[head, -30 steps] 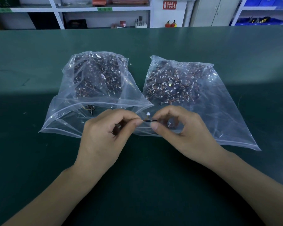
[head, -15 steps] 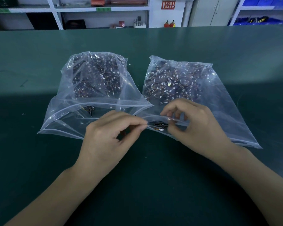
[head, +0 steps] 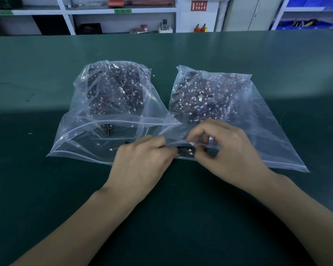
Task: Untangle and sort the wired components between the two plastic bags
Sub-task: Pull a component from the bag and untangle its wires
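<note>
I note a change over the last second: the small black wired component with a white connector, which both hands then held in the open air between the bags, now sits at the mouth of the right clear zip-seal plastic bag, at about 5 o'clock from that bag's heap. I judge this piece is being sorted into the right bag, so one unit is close to done. The left hand has its fingers curled, pinching the component's left end together with the bag lip. The right hand has its fingers curled and lifting the upper lip; whether they also touch the component I cannot tell. The component's long axis runs roughly 9 to 3 o'clock, its white connector towards 3. The left clear zip-seal plastic bag lies open beside it on the dark green worktop, a loose white-tipped lead inside near its mouth.
</note>
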